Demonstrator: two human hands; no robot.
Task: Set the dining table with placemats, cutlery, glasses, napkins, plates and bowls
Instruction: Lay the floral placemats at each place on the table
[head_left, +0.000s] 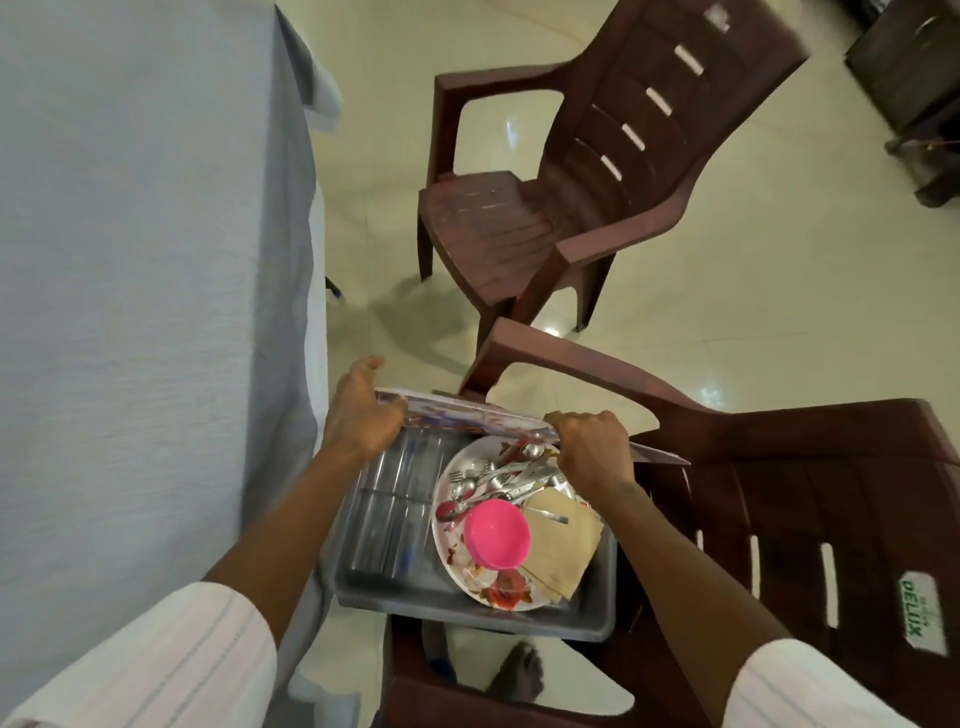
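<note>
A grey plastic tray (467, 603) rests on the seat of the near brown chair (810, 519). In it lies a white flowered plate (457, 551) carrying a pink bowl (496, 532), loose spoons and forks (493, 480) and beige folded napkins (563, 545). Clear glasses (389, 499) lie in the tray's left half. Both hands grip a thin printed placemat (467, 415) held nearly edge-on above the tray's far end: my left hand (363, 410) at its left end, my right hand (592, 447) near its right end.
The dining table (145, 260) under a pale blue cloth fills the left side, its edge beside the tray. A second brown plastic chair (571, 182) stands farther off on the cream tiled floor. Dark furniture (914, 78) sits at the top right. A bare foot (519, 675) shows below the tray.
</note>
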